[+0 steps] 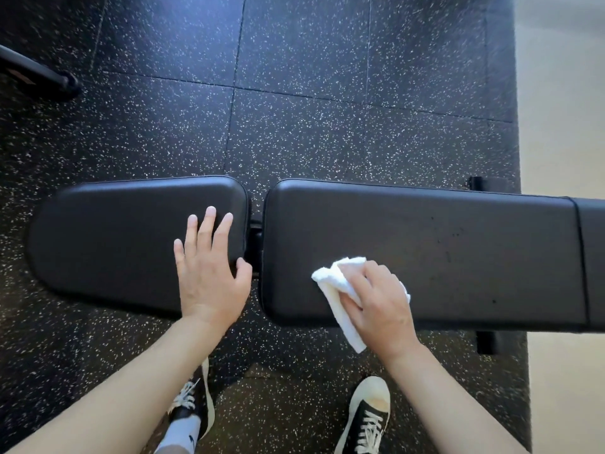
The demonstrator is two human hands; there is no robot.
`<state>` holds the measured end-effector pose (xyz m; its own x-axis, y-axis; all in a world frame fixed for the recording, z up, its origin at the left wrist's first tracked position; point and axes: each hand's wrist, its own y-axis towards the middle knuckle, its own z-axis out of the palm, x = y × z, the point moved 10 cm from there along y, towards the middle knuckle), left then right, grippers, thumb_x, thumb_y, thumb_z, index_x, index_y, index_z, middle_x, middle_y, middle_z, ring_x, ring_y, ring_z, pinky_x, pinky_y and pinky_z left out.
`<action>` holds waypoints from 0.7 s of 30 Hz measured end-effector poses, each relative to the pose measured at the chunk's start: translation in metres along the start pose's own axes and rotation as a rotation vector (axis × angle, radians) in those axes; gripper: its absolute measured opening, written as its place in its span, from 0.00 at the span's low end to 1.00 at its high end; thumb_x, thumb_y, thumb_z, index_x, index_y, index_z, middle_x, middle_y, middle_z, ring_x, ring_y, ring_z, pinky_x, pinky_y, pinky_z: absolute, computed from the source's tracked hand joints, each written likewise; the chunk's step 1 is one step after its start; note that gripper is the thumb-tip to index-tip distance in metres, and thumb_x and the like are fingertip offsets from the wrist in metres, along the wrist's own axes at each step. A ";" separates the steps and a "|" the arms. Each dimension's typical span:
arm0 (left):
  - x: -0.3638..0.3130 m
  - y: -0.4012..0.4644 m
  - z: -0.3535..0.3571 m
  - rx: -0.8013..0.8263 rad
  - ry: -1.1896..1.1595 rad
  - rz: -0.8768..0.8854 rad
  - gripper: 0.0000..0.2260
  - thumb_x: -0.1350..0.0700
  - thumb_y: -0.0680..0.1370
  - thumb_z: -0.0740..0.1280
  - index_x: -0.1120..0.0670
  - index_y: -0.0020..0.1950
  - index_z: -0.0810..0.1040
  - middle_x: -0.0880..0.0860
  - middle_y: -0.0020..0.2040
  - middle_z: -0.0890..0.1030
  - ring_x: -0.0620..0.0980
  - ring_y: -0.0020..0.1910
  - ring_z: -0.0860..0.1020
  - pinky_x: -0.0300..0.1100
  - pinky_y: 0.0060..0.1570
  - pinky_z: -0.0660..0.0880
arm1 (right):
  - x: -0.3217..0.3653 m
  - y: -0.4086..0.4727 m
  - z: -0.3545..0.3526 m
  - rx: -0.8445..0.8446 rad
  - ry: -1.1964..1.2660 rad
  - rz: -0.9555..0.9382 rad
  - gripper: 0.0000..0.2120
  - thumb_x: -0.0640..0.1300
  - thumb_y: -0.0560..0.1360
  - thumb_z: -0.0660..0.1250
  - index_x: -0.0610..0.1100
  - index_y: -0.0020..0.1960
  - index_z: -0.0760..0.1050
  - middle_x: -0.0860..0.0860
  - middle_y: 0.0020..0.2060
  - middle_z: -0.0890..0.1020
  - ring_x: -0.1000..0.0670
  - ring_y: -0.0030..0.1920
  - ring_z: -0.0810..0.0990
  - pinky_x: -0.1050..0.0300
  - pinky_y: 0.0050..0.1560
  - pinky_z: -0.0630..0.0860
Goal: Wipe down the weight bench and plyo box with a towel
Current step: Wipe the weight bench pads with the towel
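A black padded weight bench [458, 244] lies across the view, with a short seat pad [108, 237] on the left and a long back pad on the right, split by a narrow gap. My left hand [209, 270] rests flat on the seat pad's right end, fingers spread, thumb at the gap. My right hand [379, 303] presses a crumpled white towel [337, 290] onto the near left part of the long pad; one towel end hangs over the front edge. No plyo box is in view.
The floor is black speckled rubber tile [294, 109]. A dark machine foot [49, 77] sits at the upper left. Pale flooring [563, 126] starts at the right edge. My two black-and-white sneakers [366, 417] stand just in front of the bench.
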<state>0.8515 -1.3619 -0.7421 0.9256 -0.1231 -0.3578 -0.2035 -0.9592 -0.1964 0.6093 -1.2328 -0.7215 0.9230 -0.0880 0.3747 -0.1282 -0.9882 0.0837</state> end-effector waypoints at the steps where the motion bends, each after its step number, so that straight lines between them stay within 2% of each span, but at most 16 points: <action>1: -0.009 -0.004 0.000 0.029 -0.068 0.018 0.30 0.57 0.80 0.66 0.51 0.83 0.64 0.49 0.85 0.59 0.54 0.85 0.51 0.64 0.82 0.51 | -0.008 0.007 -0.003 -0.019 -0.018 -0.003 0.09 0.46 0.80 0.69 0.45 0.58 0.82 0.49 0.42 0.74 0.46 0.37 0.69 0.47 0.36 0.71; 5: -0.054 -0.027 0.002 0.071 -0.221 0.152 0.32 0.61 0.80 0.68 0.52 0.83 0.64 0.48 0.84 0.60 0.51 0.84 0.55 0.58 0.82 0.58 | -0.030 0.069 -0.006 -0.166 -0.062 0.059 0.07 0.44 0.78 0.67 0.43 0.51 0.81 0.45 0.41 0.76 0.41 0.37 0.73 0.44 0.35 0.74; 9: -0.087 -0.015 0.014 0.048 -0.205 0.218 0.32 0.62 0.80 0.67 0.53 0.83 0.63 0.51 0.84 0.60 0.54 0.84 0.55 0.56 0.83 0.57 | -0.030 0.108 -0.007 -0.260 -0.065 0.165 0.06 0.46 0.76 0.68 0.43 0.48 0.78 0.45 0.40 0.75 0.41 0.36 0.74 0.45 0.34 0.73; 12: -0.109 0.008 0.024 0.024 -0.173 0.227 0.31 0.63 0.79 0.66 0.54 0.83 0.64 0.53 0.84 0.61 0.56 0.84 0.56 0.57 0.83 0.55 | -0.022 0.069 -0.009 -0.254 -0.028 0.171 0.07 0.46 0.78 0.67 0.43 0.50 0.79 0.46 0.41 0.75 0.43 0.37 0.73 0.46 0.36 0.72; 17: -0.130 -0.002 0.050 -0.079 -0.034 0.091 0.29 0.58 0.80 0.59 0.53 0.83 0.64 0.52 0.86 0.59 0.57 0.85 0.52 0.63 0.81 0.54 | -0.033 -0.037 -0.019 -0.158 0.001 0.187 0.08 0.45 0.79 0.70 0.45 0.56 0.82 0.49 0.43 0.75 0.47 0.36 0.70 0.47 0.35 0.71; 21: -0.131 -0.009 0.061 -0.142 0.119 0.096 0.30 0.55 0.79 0.56 0.53 0.83 0.64 0.54 0.85 0.60 0.60 0.85 0.56 0.65 0.79 0.58 | -0.041 -0.050 -0.020 -0.108 -0.015 0.135 0.11 0.45 0.77 0.73 0.45 0.58 0.81 0.49 0.43 0.75 0.47 0.36 0.70 0.47 0.35 0.71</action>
<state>0.7125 -1.3218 -0.7496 0.9370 -0.2369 -0.2567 -0.2535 -0.9668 -0.0334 0.5707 -1.1772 -0.7221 0.8999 -0.2215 0.3756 -0.2887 -0.9482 0.1325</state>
